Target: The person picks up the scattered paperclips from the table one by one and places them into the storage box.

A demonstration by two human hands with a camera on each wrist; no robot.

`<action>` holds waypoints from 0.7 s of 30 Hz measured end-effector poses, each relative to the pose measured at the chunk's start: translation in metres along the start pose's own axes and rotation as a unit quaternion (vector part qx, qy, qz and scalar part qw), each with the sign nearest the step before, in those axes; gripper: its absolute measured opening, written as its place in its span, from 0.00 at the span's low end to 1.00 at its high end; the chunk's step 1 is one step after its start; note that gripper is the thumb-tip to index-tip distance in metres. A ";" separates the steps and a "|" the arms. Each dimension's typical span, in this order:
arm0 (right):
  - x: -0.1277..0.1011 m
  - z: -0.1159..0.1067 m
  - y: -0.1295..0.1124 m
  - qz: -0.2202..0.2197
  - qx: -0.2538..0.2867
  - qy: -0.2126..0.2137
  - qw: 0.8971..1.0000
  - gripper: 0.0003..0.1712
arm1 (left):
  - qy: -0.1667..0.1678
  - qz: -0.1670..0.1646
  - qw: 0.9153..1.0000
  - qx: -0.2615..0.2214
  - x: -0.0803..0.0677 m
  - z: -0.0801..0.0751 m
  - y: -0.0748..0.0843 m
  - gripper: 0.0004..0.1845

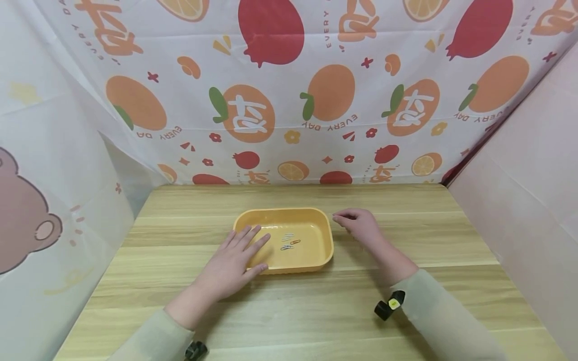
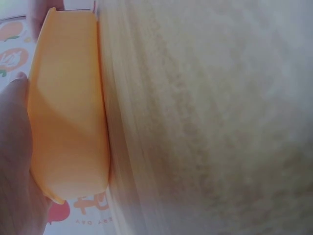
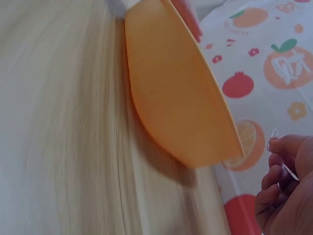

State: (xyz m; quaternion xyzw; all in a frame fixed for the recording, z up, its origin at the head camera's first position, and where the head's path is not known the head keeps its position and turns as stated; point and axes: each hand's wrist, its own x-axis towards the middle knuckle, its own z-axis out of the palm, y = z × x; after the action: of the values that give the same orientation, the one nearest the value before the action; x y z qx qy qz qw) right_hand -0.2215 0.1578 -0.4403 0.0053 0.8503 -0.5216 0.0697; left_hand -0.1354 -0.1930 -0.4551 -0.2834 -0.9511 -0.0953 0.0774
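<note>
An orange plastic tray (image 1: 321, 226) sits in the middle of the wooden table (image 1: 180, 291), with several small paper clips (image 1: 289, 242) lying inside it. My left hand (image 1: 235, 258) rests flat on the tray's near left corner, fingers straight over the rim. My right hand (image 1: 358, 224) lies just right of the tray's far corner, its fingers curled and pinching a small paper clip (image 3: 272, 139). The tray's outer wall (image 2: 68, 122) fills the left wrist view beside my hand (image 2: 14, 161). In the right wrist view the tray's side (image 3: 176, 93) stands close to my fingers (image 3: 276, 171).
A fruit-patterned cloth (image 1: 289, 100) hangs behind the table, a bear-print cloth (image 1: 40, 215) closes the left side and a pink panel (image 1: 524, 200) the right. Small black wrist cameras (image 1: 388, 305) sit on my sleeves.
</note>
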 end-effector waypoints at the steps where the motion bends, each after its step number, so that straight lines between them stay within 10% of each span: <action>1: 0.000 0.003 -0.003 -0.002 0.003 -0.001 1.000 0.15 | 0.001 0.000 1.000 0.000 0.000 0.000 0.000 0.37; 21: -0.004 0.051 -0.040 -0.010 -0.002 -0.033 0.999 0.07 | -0.004 -0.002 1.000 0.005 0.000 0.006 -0.002 0.37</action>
State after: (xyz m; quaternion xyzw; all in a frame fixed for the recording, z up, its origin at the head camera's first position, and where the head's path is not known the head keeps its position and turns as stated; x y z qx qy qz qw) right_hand -0.2153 0.0950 -0.4273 -0.0205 0.8486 -0.5206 0.0920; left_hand -0.1372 -0.1934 -0.4609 -0.2811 -0.9526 -0.0895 0.0749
